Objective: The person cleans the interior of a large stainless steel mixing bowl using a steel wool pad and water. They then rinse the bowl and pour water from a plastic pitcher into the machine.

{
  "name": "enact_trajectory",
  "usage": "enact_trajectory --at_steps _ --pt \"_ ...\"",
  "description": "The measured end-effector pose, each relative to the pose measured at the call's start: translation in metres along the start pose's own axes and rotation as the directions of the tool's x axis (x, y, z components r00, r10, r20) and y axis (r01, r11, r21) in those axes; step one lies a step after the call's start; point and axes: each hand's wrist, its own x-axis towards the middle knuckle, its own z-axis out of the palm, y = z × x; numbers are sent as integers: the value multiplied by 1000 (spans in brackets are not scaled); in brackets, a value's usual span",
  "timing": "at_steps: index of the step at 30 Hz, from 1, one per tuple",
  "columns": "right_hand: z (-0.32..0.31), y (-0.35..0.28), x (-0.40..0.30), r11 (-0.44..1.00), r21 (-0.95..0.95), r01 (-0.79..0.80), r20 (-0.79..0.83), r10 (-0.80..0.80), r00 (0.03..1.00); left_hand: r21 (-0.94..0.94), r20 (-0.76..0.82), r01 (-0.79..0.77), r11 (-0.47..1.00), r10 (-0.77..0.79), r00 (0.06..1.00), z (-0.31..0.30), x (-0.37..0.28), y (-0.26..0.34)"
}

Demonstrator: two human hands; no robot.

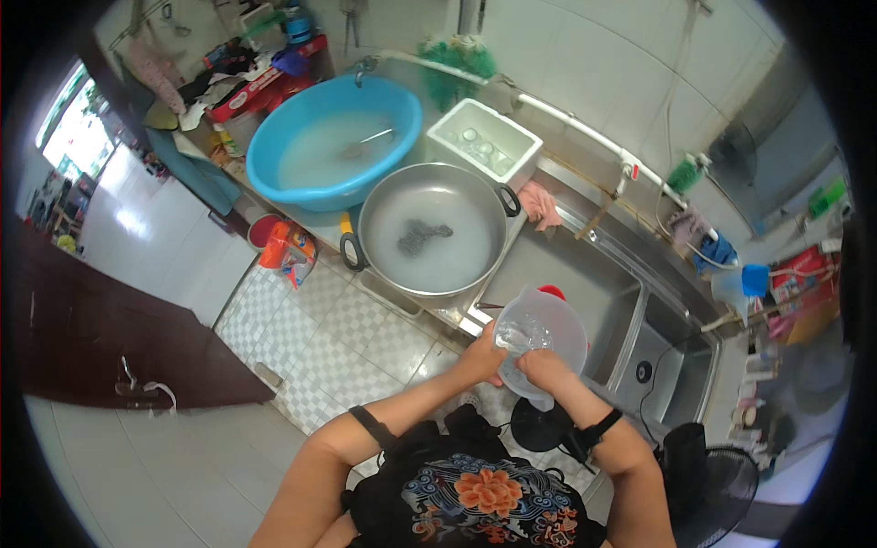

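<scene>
A translucent white plastic basin is tilted over the front edge of the sink. My left hand is closed around its left side, the fingers partly hidden. My right hand is inside it, in a fist by a clear, shiny thing that may be glass or plastic; what its fingers grip cannot be told. Part of a red thing shows behind the basin's rim. To the left stands a wide two-handled metal pot of cloudy water, with a metal scouring pad in it.
A blue plastic tub of cloudy water stands behind the pot, beside a white foam box holding several clear glasses. A pink cloth lies at the edge of the steel sink. A black fan stands at my right.
</scene>
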Motion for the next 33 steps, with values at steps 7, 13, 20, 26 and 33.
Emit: enact_trajectory --at_steps 7,13,20,26,33 --pt "-70 40 -86 818 575 -13 -584 423 693 22 -25 -48 999 48 999 -2 4 8" --pt "21 169 -173 553 604 -574 -645 762 56 16 -104 65 998 -63 993 14 13 7" --pt "132 192 -146 371 860 -351 -283 918 278 110 -216 189 976 -162 963 17 -2 29" --pt "130 177 -103 325 924 -203 -280 934 221 -214 -208 293 932 -336 918 -40 -60 -1" --pt "13 86 -31 885 75 -459 -654 391 648 -539 -384 220 813 -469 795 -130 -168 -12"
